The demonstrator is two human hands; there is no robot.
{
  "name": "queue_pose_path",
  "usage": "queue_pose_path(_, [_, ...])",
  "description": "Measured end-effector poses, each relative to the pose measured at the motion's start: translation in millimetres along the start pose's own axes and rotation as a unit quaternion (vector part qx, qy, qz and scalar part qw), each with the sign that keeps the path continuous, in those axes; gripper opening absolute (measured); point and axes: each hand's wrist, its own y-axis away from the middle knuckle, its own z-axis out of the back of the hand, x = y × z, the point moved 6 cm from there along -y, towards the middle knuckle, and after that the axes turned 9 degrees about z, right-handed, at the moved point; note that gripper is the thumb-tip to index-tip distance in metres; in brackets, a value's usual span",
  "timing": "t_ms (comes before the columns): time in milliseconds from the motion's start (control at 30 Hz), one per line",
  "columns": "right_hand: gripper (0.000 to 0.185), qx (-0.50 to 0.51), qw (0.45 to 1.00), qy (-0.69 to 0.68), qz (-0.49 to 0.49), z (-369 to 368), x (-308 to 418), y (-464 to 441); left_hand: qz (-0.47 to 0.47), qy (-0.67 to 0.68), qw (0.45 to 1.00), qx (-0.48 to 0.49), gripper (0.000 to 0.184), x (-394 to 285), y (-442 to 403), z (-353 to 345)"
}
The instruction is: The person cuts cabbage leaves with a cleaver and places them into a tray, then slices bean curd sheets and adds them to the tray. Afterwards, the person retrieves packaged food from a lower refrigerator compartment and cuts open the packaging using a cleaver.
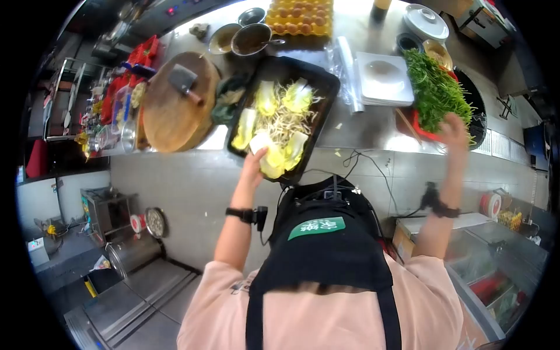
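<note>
A black tray (pixel 325 87) sits at the counter's front edge, with bean sprouts (pixel 286 116) heaped in its middle. Pale cabbage leaves (pixel 295 149) lie around the sprouts. At the tray's near left side, my left hand (pixel 253 168) pinches a cabbage leaf (pixel 261 142) between thumb and fingers. My right hand (pixel 453 133) is raised at the near edge of the leafy green stalks (pixel 434 87), its fingers slightly blurred but apart, with nothing visible in them. The greens fill a red basket (pixel 421 127), of which only part of the rim shows.
Left of the tray lies a round chopping board (pixel 169 111) with a cleaver (pixel 184 79) on it. White square plates (pixel 384 81) are stacked to the right, beside a plastic-film roll (pixel 349 73). Bowls (pixel 251 39) and a yellow egg tray (pixel 300 16) stand behind.
</note>
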Motion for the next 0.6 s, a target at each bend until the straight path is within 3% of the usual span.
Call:
queue_pose_path(67, [0.042,0.134,0.990,-0.026,-0.029,-93.9,-14.1,38.9,0.007,0.019,1.000,0.009,0.051,11.2,-20.9,8.3])
queue_pose_path(133, [0.040,0.257,0.962,0.014,0.089,-171.1,-1.4,81.8,-0.019,-0.002,1.000,0.010,0.050,1.8,-18.9,9.2])
queue_pose_path(233, [0.039,0.377,0.925,-0.041,0.014,-244.2,42.5,134.7,-0.039,-0.039,0.998,-0.011,0.050,-23.6,21.1,7.8])
queue_pose_path(367, [0.040,0.444,0.888,-0.120,-0.011,-310.3,75.4,165.2,-0.017,0.066,0.995,0.079,0.061,-52.6,48.4,9.1])
queue_pose_path(433, [0.042,0.457,0.871,-0.178,-0.020,-338.1,94.2,173.0,0.013,0.115,0.973,0.201,0.062,-60.7,55.2,-4.0])
queue_pose_path(533, [0.047,0.434,0.873,-0.210,-0.080,-369.9,117.5,178.7,-0.010,0.046,0.956,0.290,0.057,-71.6,45.9,-9.5])
queue_pose_path(600, [0.051,0.406,0.883,-0.219,-0.087,-383.7,121.7,180.1,0.012,0.059,0.958,0.281,0.058,-78.8,46.7,-14.9])
